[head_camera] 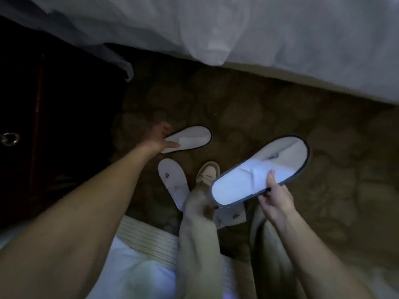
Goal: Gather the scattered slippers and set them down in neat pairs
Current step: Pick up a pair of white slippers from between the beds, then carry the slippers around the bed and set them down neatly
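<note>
My right hand [274, 197] grips a white slipper with a dark rim [259, 171] by its edge, held above the carpet. My left hand [159, 139] reaches down and touches the heel end of a second white slipper [190, 139] lying on the carpet; its fingers curl around that end. A third white slipper [172, 180] lies on the floor beside my shoe [207, 173]. Part of a fourth slipper [233, 214] shows under my leg and the held slipper.
A bed with white sheets [280, 39] fills the top and right. A dark wooden nightstand [43, 126] with a ring handle stands at left. Patterned brown carpet [280, 117] lies between them. My legs in beige trousers [198, 244] occupy the lower middle.
</note>
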